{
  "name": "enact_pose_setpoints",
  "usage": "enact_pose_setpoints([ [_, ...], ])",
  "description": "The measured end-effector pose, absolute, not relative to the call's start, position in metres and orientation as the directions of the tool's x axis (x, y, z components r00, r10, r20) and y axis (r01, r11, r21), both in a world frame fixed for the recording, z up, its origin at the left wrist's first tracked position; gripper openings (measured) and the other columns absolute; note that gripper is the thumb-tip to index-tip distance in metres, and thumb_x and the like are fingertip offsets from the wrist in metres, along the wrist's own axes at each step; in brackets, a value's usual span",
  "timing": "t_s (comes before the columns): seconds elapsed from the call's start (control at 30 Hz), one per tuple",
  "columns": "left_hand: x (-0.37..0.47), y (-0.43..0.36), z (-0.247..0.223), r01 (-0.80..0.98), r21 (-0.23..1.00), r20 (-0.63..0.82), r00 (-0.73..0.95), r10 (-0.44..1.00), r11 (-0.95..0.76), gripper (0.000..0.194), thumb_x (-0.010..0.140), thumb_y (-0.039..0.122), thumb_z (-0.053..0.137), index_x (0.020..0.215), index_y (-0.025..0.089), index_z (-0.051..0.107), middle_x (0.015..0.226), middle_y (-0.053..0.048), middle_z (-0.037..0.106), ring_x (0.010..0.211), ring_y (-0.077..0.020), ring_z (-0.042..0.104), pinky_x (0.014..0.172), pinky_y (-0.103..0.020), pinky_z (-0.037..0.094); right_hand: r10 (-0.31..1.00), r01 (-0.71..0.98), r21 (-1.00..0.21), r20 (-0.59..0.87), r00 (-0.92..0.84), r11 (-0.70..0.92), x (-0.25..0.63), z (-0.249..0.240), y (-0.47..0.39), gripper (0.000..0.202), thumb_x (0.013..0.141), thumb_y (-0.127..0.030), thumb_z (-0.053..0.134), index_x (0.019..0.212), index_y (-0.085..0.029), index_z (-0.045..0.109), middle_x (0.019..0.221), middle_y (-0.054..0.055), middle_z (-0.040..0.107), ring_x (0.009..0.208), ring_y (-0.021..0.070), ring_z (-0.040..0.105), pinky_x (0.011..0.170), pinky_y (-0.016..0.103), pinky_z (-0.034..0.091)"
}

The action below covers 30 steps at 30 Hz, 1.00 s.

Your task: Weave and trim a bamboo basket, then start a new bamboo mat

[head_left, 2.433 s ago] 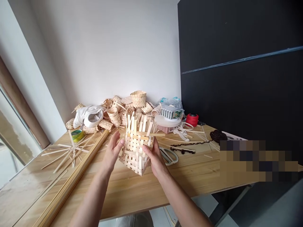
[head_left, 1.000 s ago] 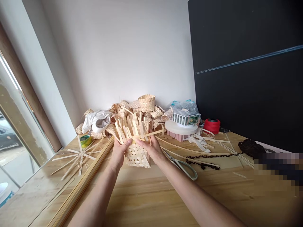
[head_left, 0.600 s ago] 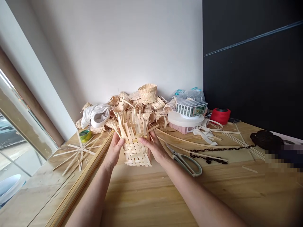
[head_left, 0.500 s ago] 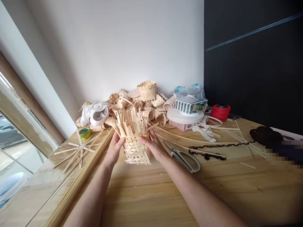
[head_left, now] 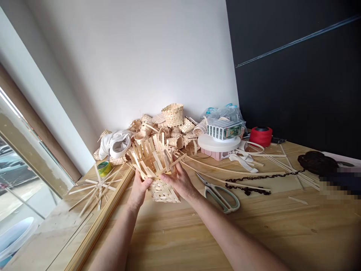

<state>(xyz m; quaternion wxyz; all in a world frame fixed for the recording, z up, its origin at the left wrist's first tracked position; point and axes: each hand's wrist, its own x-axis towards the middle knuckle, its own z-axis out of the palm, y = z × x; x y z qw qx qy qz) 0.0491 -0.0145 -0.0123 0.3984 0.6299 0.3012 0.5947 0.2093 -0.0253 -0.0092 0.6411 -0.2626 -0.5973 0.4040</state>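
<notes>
Grip was two-sided: left hand (head_left: 140,188) at 9 o'clock and right hand (head_left: 179,180) at 3 o'clock grasped the woven basket (head_left: 163,191) between them, over the table (head_left: 169,237), contact undetermined. As judged, good practice required even, light pressure, with upright strips (head_left: 158,162) left unbent and the projecting strip end (head_left: 179,159) at 2 o'clock held snug. Scissors (head_left: 209,185) lay at 4 o'clock, apart from the right hand.

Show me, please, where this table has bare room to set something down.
The pale wooden tabletop is mostly bare this side of the held unfinished tan basket and of the pale-handled metal scissors; its back is crowded with heaped woven baskets.
</notes>
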Motion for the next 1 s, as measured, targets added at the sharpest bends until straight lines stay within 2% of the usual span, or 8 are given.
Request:
enact_pose_setpoints([
  [0.2, 0.059, -0.022, -0.005, -0.052, 0.848, 0.527, -0.007, 0.850, -0.527, 0.062, 0.065, 0.039, 0.067, 0.119, 0.018, 0.044, 0.114, -0.009, 0.056, 0.109, -0.0269, 0.050, 0.095, -0.039, 0.037, 0.804, -0.212, -0.779, 0.592, 0.060, 0.590, 0.204, -0.008, -0.027, 0.063, 0.065, -0.033, 0.069, 0.123, -0.028, 0.044, 0.115, 0.004, 0.060, 0.106, 0.0233, 0.055, 0.090, 0.039, 0.043],
  [0.3, 0.062, -0.023, -0.004, -0.057, 0.848, 0.525, -0.051, 0.849, -0.528, 0.064, 0.065, 0.038, 0.067, 0.121, 0.017, 0.042, 0.113, -0.010, 0.057, 0.108, -0.0271, 0.051, 0.094, -0.041, 0.038, 0.813, -0.207, -0.789, 0.577, 0.071, 0.578, 0.204, -0.011, -0.025, 0.061, 0.065, -0.034, 0.069, 0.120, -0.026, 0.045, 0.114, 0.005, 0.060, 0.105, 0.0235, 0.055, 0.090, 0.038, 0.043],
  [0.43, 0.060, -0.020, -0.008, -0.074, 0.864, 0.498, -0.015, 0.867, -0.498, 0.069, 0.062, 0.041, 0.068, 0.121, 0.016, 0.042, 0.115, -0.011, 0.055, 0.108, -0.0282, 0.052, 0.092, -0.041, 0.039, 0.823, -0.203, -0.805, 0.568, 0.002, 0.557, 0.207, -0.015, -0.021, 0.056, 0.066, -0.033, 0.068, 0.117, -0.026, 0.045, 0.119, 0.005, 0.057, 0.111, 0.0226, 0.051, 0.094, 0.039, 0.039],
  [0.57, 0.056, -0.017, -0.014, -0.084, 0.850, 0.524, 0.044, 0.850, -0.520, 0.069, 0.064, 0.042, 0.066, 0.123, 0.016, 0.040, 0.121, -0.012, 0.052, 0.114, -0.0283, 0.046, 0.096, -0.041, 0.036, 0.806, -0.196, -0.796, 0.590, -0.036, 0.573, 0.209, -0.014, -0.019, 0.064, 0.065, -0.031, 0.070, 0.121, -0.028, 0.039, 0.127, 0.005, 0.051, 0.117, 0.0220, 0.045, 0.099, 0.039, 0.034],
  [0.83, 0.060, -0.019, -0.016, -0.049, 0.853, 0.518, -0.050, 0.854, -0.520, 0.065, 0.068, 0.038, 0.065, 0.124, 0.019, 0.038, 0.120, -0.010, 0.052, 0.111, -0.0250, 0.050, 0.095, -0.039, 0.038, 0.844, -0.319, -0.791, 0.534, 0.056, 0.522, 0.202, -0.016, -0.020, 0.062, 0.062, -0.034, 0.072, 0.119, -0.028, 0.046, 0.118, 0.004, 0.058, 0.112, 0.0249, 0.050, 0.093, 0.041, 0.041],
  [1.0, 0.059, -0.016, -0.017, -0.042, 0.840, 0.540, -0.035, 0.841, -0.541, 0.070, 0.067, 0.041, 0.065, 0.127, 0.020, 0.034, 0.122, -0.009, 0.050, 0.113, -0.0255, 0.047, 0.096, -0.039, 0.037, 0.822, -0.341, -0.778, 0.568, -0.026, 0.527, 0.204, -0.018, -0.017, 0.065, 0.063, -0.031, 0.072, 0.121, -0.029, 0.043, 0.123, 0.004, 0.055, 0.115, 0.0240, 0.047, 0.095, 0.041, 0.039],
])
